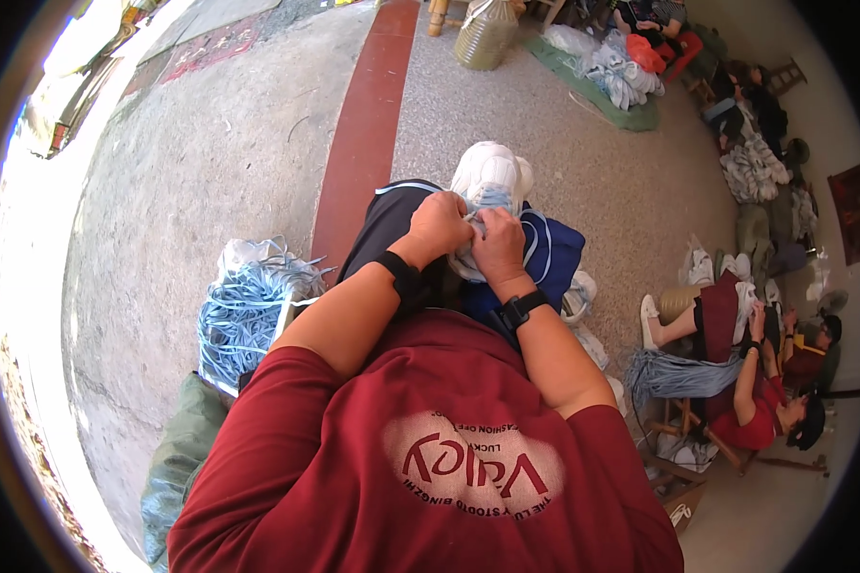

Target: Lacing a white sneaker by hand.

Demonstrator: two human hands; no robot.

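1. The left hand (440, 224) and right hand (497, 244) sit knuckle to knuckle on a white shoe (490, 181) resting on the person's lap, its toe pointing away past the fingertips.
2. Both sets of fingers are curled and pressed together, pinching at a pale blue lace (492, 201) over the shoe's middle; the fingertips themselves are hidden under the knuckles.
3. The shoe looks light, with a soft upper and a firmer sole, so it should give under a squeeze; the sole edge or heel looks the steadier place to grip.
4. The lace looks thin, limp and easy to let slip, best pinched near its end.
5. Left of the fingers and lower down lies a bundle of blue laces (244, 310) in a bag; beyond the fingertips the speckled floor (210, 162) lies open.
6. Right of the fingers it is tighter: another seated person (755, 382) works nearby.
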